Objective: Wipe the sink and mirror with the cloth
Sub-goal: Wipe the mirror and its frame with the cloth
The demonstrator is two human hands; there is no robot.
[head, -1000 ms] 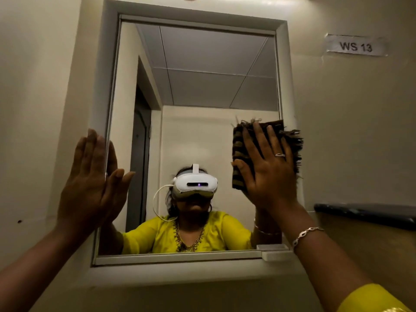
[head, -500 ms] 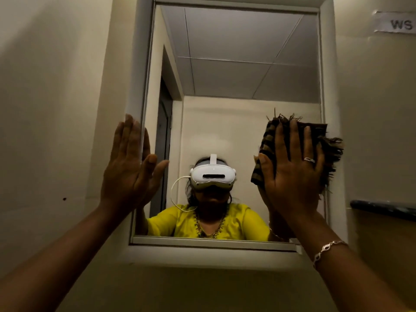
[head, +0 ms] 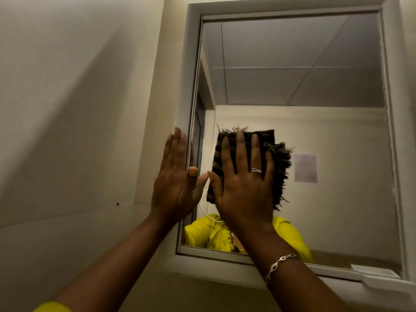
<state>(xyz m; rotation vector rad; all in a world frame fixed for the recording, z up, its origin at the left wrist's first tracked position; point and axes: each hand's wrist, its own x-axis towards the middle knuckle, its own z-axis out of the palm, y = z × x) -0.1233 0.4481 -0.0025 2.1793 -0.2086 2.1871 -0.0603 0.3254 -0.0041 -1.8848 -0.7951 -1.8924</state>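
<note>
Forearms reached up toward the wall. Right hand (head: 244, 188), fingers spread flat, pressed a frayed striped cloth (head: 279, 163) against the mirror (head: 292, 64) glass, lower centre. Left hand (head: 176, 179) lay flat and empty, fingers extended, on the mirror frame (head: 185, 86).

plain cream walls (head: 78, 109) meet at a corner on the left, dim and shadowed, with one small dark speck (head: 117, 204) low down. a pale frame (head: 180, 109) is set in the wall. reflected in it are grey ceiling panels (head: 292, 59), a cream back wall, a dark doorway (head: 199, 136) and a pale paper notice (head: 305, 168).
</note>
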